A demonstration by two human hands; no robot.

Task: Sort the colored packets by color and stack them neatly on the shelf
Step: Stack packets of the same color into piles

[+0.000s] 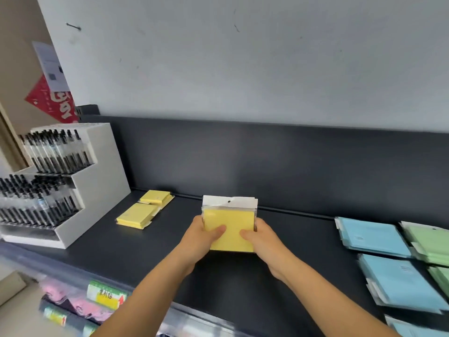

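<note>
We grip a bunch of yellow packets (230, 229) between our left hand (202, 235) and our right hand (262, 235), with our thumbs on its front. It is at the middle of the dark shelf (243, 278), with more yellow packets (137, 216) lying to the left and blue packets (374, 237) to the right.

This is looking like a stationery shop. A dark shelf (170, 239) is carrying a white tiered stand (102, 190) that is displaying rows of identical pens (56, 152). Piles of yellow packets (137, 216), blue packets (374, 237) and green packets (427, 239) are lying on it, many alike, and one packet (230, 220) is showing a white retail header with a hanging hole. Along the shelf edge price labels (107, 295) are sitting, with pink goods (80, 306) lying below.
</note>
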